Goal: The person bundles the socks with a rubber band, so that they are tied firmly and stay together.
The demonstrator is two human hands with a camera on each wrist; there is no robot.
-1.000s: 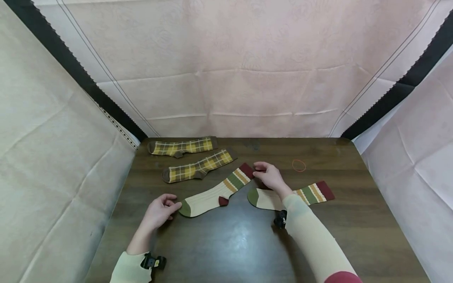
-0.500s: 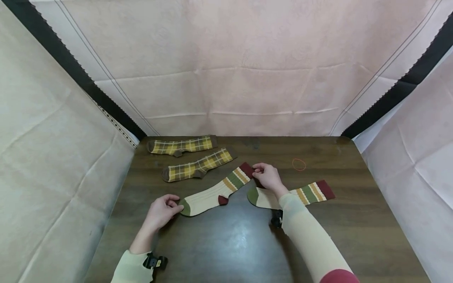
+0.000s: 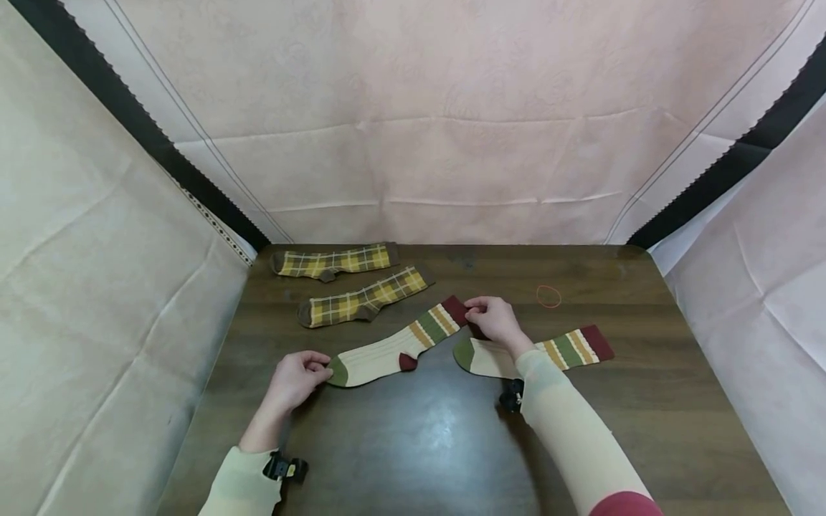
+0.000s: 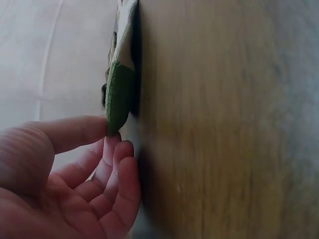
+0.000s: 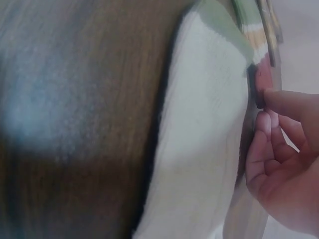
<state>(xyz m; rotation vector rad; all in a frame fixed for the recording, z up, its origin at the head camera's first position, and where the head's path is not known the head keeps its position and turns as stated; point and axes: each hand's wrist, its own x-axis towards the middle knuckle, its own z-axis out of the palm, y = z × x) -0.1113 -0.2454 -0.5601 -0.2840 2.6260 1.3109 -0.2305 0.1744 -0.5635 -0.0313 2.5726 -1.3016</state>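
A cream sock [image 3: 377, 360] with green toe, maroon heel and striped top is stretched slantwise between both hands in the head view. My left hand [image 3: 292, 380] pinches its green toe [image 4: 119, 94] between thumb and fingers. At the other end, my right hand [image 3: 495, 320] pinches the maroon cuff [image 5: 263, 77]; in the right wrist view the thumb lies over the cuff's edge. A matching sock [image 3: 571, 350] lies flat under the right wrist, its middle partly hidden by the sleeve.
Two yellow plaid socks, an upper one [image 3: 335, 263] and a lower one [image 3: 368, 299], lie at the back left of the wooden table [image 3: 413, 444]. A thin red rubber band [image 3: 548, 286] is at the back right. Pale fabric walls [image 3: 452, 165] stand behind and at both sides.
My left thumb and fingers have come together on the sock's toe. The right hand stays at the cuff. The other socks and the rubber band keep their places.
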